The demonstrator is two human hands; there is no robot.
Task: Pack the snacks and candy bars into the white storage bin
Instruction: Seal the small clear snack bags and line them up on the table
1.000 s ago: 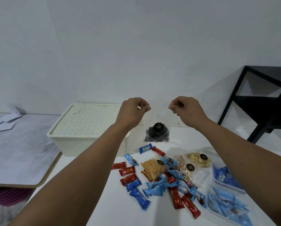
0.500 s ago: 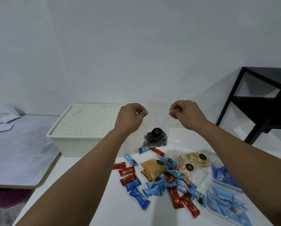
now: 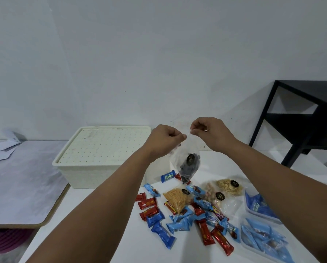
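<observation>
fingers of left hand (image 3: 166, 137) & right hand (image 3: 206, 130) pinching top of clear snack bag (image 3: 187, 164) w/ dark pieces, hanging above candy bars (image 3: 185, 213), lidded white storage bin (image 3: 100, 154) at left

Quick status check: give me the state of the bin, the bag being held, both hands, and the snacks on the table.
Bin: lid on, closed.
Clear bag: lifted, hanging from both hands, dark snacks at the bottom.
Left hand: pinching the bag's top.
Right hand: pinching the bag's top.
Candy bars: loose on the table, unpacked.
Three snack bags: lying on the table.
</observation>
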